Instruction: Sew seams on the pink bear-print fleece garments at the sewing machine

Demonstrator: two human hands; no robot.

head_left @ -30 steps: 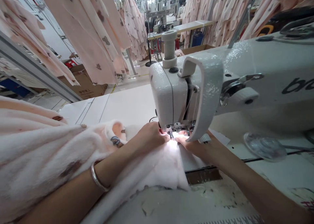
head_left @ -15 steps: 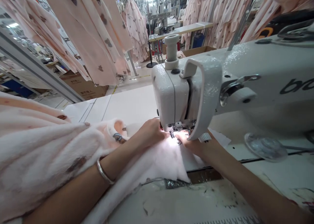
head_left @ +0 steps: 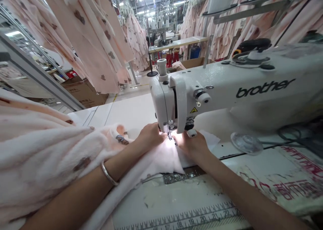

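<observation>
A white sewing machine (head_left: 214, 92) marked "brother" stands in front of me, its lamp lighting the needle area. Pale pink fleece fabric (head_left: 161, 159) runs under the presser foot (head_left: 170, 135) and spills toward the table edge. Left of the needle, my left hand (head_left: 150, 136) has its fingers closed on the fleece by the foot. My right hand (head_left: 194, 144) is just right of the needle, fingers pinched at the fabric edge and partly hidden by the machine head. A bracelet (head_left: 109, 174) circles my left wrist. More of the printed fleece (head_left: 50, 156) is heaped at the left.
A ruler strip (head_left: 191, 220) lies along the front edge of the table. To the right rests a clear round plastic piece (head_left: 246, 143). Pink garments (head_left: 88, 38) hang behind, above a cardboard box (head_left: 83, 92). Another sewing workstation (head_left: 176, 43) stands farther back.
My view has shifted, bringing more of the machine arm and the ruler into sight. Both hands stay beside the needle, holding the fleece in nearly the same position.
</observation>
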